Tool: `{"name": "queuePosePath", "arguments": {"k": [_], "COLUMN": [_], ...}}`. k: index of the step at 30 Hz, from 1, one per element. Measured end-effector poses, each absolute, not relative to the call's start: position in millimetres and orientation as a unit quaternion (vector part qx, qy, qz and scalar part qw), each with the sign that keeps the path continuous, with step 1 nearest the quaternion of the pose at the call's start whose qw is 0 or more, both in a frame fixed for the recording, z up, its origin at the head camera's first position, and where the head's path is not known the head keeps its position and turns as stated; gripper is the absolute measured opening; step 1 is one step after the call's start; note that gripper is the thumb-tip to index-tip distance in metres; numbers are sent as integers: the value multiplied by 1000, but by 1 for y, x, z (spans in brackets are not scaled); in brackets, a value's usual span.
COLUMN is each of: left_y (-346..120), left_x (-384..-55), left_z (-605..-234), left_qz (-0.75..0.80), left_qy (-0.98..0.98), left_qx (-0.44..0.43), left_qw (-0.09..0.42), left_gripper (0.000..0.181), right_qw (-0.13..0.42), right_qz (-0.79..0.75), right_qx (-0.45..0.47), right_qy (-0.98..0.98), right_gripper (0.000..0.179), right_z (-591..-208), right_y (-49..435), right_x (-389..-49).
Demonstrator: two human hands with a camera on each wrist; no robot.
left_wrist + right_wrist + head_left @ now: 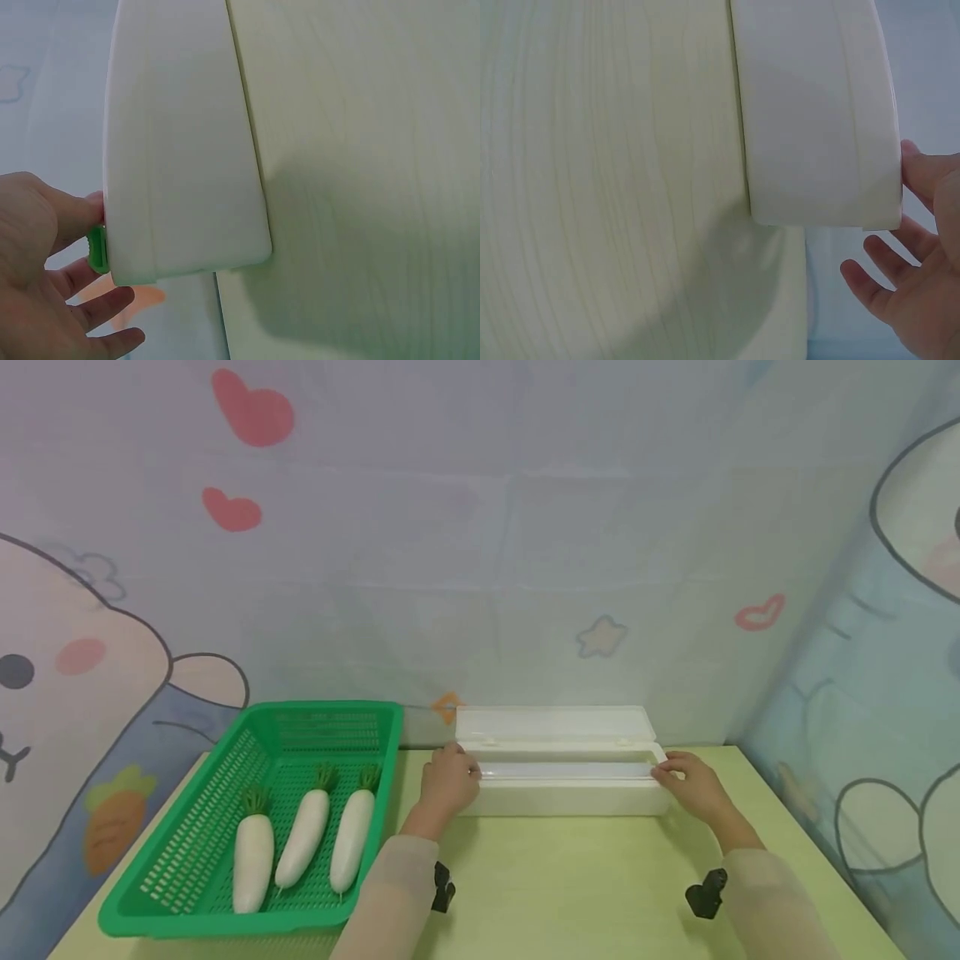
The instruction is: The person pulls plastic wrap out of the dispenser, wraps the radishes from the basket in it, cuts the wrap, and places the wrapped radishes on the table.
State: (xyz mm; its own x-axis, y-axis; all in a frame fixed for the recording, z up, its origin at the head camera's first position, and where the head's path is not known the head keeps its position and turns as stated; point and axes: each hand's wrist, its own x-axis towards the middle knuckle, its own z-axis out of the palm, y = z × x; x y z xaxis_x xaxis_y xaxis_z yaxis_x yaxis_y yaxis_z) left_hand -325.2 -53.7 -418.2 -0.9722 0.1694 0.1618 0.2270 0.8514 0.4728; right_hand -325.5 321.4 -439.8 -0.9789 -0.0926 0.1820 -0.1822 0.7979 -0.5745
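Observation:
A long white cling film dispenser (562, 800) stands at the back of the table, its lid (555, 724) raised. A whitish film roll (566, 770) lies along its opening. My left hand (450, 781) holds the dispenser's left end, thumb and forefinger at the top rim, other fingers spread. In the left wrist view, a small green ribbed slider (98, 249) shows between that thumb and forefinger. At the right end, my right hand (693, 785) pinches the rim with thumb and forefinger, the other fingers loose. The wall of the dispenser hides both sets of pinching fingertips in the wrist views.
To the left stands a green plastic basket (395, 760) with three white radishes (303, 839) in it, leaves toward the back. A pale wood-grain table (570, 877) carries everything. Behind it hangs a printed cloth (510, 568) with hearts and cartoon figures.

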Motion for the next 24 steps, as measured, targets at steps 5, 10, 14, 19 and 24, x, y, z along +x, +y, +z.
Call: {"name": "queuePosePath", "arguments": {"k": [5, 10, 14, 19, 24], "left_y": [-51, -48, -46, -45, -45], "left_x": [-328, -332, -338, -343, -345], "left_z": [-418, -423, -427, -432, -435], "left_qz": [-243, -244, -246, -256, -320], "left_qy": [-963, -962, -961, -957, -936], "left_qx": [-102, -96, -90, -73, -71], "left_qw": [61, 74, 90, 112, 129], "left_gripper": [16, 16, 15, 15, 11], "right_qw": [106, 126, 144, 158, 162], "right_qz": [310, 317, 318, 322, 329], "right_qx": [78, 78, 76, 70, 54], "right_qy": [-942, -937, -934, -931, -929], "right_gripper": [25, 22, 21, 20, 22], "right_z": [-443, -445, -448, -450, -448], "right_y": [321, 320, 320, 318, 315], "right_x": [-331, -330, -333, -339, -342]}}
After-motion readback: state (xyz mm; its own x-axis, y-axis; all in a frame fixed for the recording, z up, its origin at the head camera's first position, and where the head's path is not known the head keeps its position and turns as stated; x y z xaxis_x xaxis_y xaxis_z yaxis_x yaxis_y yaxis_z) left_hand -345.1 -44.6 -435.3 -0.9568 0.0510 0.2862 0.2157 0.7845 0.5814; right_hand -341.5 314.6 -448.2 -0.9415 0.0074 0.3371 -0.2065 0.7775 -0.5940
